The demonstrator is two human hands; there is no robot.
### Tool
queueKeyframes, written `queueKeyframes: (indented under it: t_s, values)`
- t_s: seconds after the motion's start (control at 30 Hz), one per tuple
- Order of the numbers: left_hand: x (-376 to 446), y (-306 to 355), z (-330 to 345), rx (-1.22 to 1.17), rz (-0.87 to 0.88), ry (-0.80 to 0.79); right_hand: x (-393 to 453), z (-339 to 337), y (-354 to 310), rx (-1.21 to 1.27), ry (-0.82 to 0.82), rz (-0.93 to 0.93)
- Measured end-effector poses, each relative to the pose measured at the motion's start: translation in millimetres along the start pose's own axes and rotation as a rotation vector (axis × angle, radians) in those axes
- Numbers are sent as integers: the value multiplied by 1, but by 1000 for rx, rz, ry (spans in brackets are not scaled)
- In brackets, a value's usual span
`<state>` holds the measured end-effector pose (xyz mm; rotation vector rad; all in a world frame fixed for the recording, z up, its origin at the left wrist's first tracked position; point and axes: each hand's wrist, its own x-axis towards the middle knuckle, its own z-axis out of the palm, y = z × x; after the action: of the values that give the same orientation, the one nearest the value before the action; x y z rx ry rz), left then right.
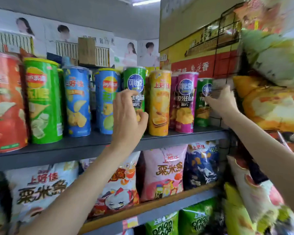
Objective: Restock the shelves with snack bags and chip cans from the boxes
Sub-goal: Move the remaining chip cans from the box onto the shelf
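Your left hand [128, 116] curls around an upright green chip can [135, 82]; your right hand [221, 100] grips another upright green can [203, 114], lids up.

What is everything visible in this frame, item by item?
chip cans: about nine front-row, red, green, blue, yellow, magenta; upright on the top shelf
top shelf: one, dark grey
snack bags: several, white, pink, navy; lower shelf
green bags: two, bottom row
hanging bags: several, orange and pale green; wire rack at right
cardboard boxes: stacked, brown, yellow, red; above the cans
posters: several, white; back wall
left hand: at a green can
right hand: on the rightmost green can
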<state>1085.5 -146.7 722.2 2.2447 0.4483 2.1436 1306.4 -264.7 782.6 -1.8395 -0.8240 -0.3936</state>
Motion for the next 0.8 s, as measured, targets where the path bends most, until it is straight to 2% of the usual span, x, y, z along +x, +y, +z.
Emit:
queueKeyframes:
  t_s: [0.17, 0.27, 0.37, 0.53, 0.7, 0.73, 0.8]
  values:
    - [-16, 50, 110, 40, -137, -236, 43, 22, 63, 128, -412, -26]
    - [-18, 61, 146, 101, -188, -307, 48, 44, 74, 180, -550, -99]
    - [-12, 58, 161, 111, -283, -329, 47, 63, 77, 227, -537, -182]
    - [-1, 57, 184, 103, -441, -398, 47, 72, 80, 348, -534, -206]
    - [1, 51, 206, 29, -576, -383, 71, 48, 81, 257, -762, -180]
    - [1, 49, 208, 5, -587, -385, 82, 40, 80, 244, -708, -162]
    - [1, 45, 212, -15, -594, -400, 103, 34, 80, 194, -449, -143]
